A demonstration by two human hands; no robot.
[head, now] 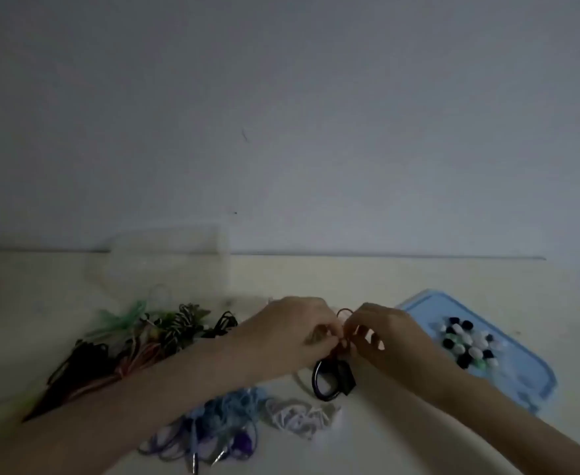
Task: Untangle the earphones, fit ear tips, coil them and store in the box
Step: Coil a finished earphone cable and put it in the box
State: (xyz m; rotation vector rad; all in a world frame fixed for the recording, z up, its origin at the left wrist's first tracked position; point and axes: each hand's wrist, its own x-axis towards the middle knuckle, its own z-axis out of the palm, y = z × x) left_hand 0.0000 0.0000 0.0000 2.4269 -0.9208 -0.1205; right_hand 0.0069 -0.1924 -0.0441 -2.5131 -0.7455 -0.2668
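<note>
My left hand (295, 332) and my right hand (381, 334) meet at the table's middle, both pinching a thin red earphone cable (343, 311) that loops up between them. Just below the fingers lies a dark ring with a black tag (333, 377). A clear plastic box (170, 260) stands at the back left by the wall. On the right, a light blue lid (528, 382) carries several black, white and green ear tips (468, 342). The picture is dim and blurred, so the cable ends are hidden by the fingers.
A heap of tangled earphones in black, red, green and striped cords (137, 341) lies left under my left forearm. Blue and purple cables (220, 426) and a white cable (302, 416) lie near the front edge. A plain wall (281, 114) closes the back.
</note>
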